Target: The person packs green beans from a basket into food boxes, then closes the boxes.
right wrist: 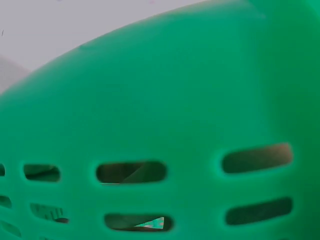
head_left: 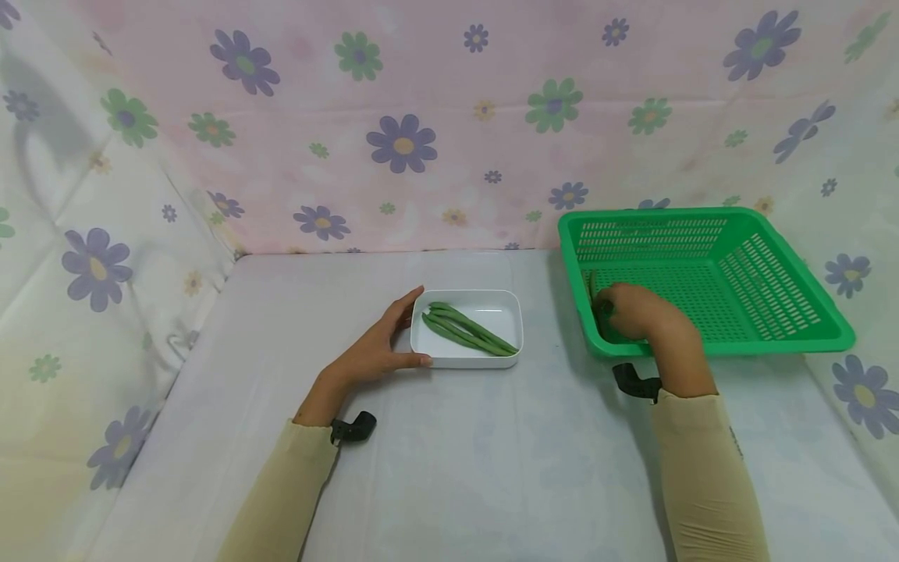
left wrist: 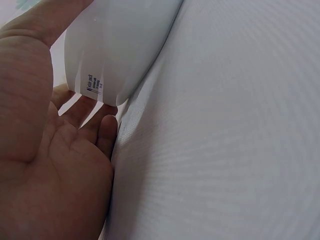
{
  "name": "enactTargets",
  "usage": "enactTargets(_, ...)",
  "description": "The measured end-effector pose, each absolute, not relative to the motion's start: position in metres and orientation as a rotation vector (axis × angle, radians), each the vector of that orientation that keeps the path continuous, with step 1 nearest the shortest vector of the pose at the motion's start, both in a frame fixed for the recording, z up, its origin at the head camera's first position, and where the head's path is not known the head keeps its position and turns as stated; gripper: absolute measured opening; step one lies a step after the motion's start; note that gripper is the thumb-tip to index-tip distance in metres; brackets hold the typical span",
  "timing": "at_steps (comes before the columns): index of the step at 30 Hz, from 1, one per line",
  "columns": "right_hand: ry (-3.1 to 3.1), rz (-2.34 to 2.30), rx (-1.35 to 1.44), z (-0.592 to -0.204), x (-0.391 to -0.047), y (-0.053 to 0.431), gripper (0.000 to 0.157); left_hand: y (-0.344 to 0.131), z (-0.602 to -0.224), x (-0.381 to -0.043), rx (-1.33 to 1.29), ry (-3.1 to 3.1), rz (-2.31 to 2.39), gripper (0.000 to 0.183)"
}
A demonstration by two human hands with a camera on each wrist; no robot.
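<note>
A white rectangular dish stands on the table with several green beans lying slantwise in it. My left hand holds the dish's left end, thumb along the near side and fingers round the far corner. In the left wrist view, the fingers touch the dish's end wall, below small printed lettering. Inside the left part of a green plastic basket, my right hand has curled fingers round green beans, mostly hidden by the hand. The basket wall blocks the right wrist view.
A white cloth covers the table. Behind it hangs a pink flowered cloth, and pale flowered cloth closes the left side. The basket's slotted right wall reaches near the table's right edge.
</note>
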State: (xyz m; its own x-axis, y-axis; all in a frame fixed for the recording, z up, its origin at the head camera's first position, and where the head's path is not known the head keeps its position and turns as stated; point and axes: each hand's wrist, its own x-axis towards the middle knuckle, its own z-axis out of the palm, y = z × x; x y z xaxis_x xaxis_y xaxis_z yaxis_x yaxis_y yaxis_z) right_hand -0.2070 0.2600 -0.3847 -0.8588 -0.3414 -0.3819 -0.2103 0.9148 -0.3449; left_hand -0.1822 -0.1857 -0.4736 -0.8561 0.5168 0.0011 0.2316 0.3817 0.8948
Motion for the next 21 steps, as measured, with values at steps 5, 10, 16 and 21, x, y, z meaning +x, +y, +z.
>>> enactTargets(5, 2.645, -0.417, -0.4, -0.3856, -0.2065, 0.2598, 0.048, -0.1851, -0.4733, -0.1817, 0.664, 2.352, 1.483, 0.118)
enactTargets(10, 2.656, -0.43, -0.399, -0.3859, -0.207, 0.2595, 0.048, -0.1846, -0.4745, -0.1824, 0.659, 2.346, 1.485, 0.119)
enactTargets(16, 2.659, -0.39, -0.386, -0.386, -0.2079, 0.2586, 0.05, -0.1858, -0.4732, -0.1821, 0.648, 2.364, 1.453, 0.117)
enactTargets(21, 2.652, -0.401, -0.352, -0.3868, -0.2096, 0.2566, 0.05, -0.1864, -0.4727, -0.1815, 0.655, 2.362, 1.458, 0.116)
